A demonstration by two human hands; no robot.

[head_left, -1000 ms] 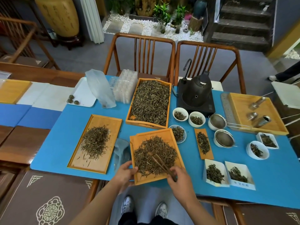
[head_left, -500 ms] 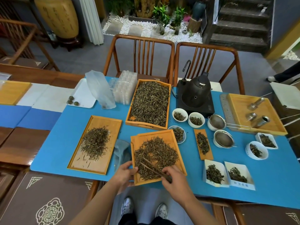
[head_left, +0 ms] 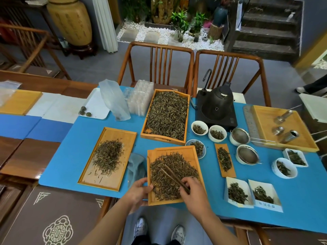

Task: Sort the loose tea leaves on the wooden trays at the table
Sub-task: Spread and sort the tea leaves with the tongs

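Right hand [head_left: 193, 193] grips tweezers [head_left: 174, 177] over tea; left hand [head_left: 139, 191] holds tray [head_left: 191, 152] edge; labels unreadable.

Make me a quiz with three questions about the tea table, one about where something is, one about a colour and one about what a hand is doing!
1. Where is the black kettle?
A. On the floor
B. At the far side of the table, right of the big tea tray
C. On a chair

2. What colour is the table mat?
A. Red
B. Green
C. Blue

3. What is the right hand doing?
A. Holding wooden tongs over the tea pile
B. Lifting a bowl
C. Resting flat and empty

Answers:
1. B, as the kettle stands on its dark base beside that full tray.
2. C, as blue shows all around the trays.
3. A, as its fingers are curled round the tongs, while the left hand holds the near tray's edge.
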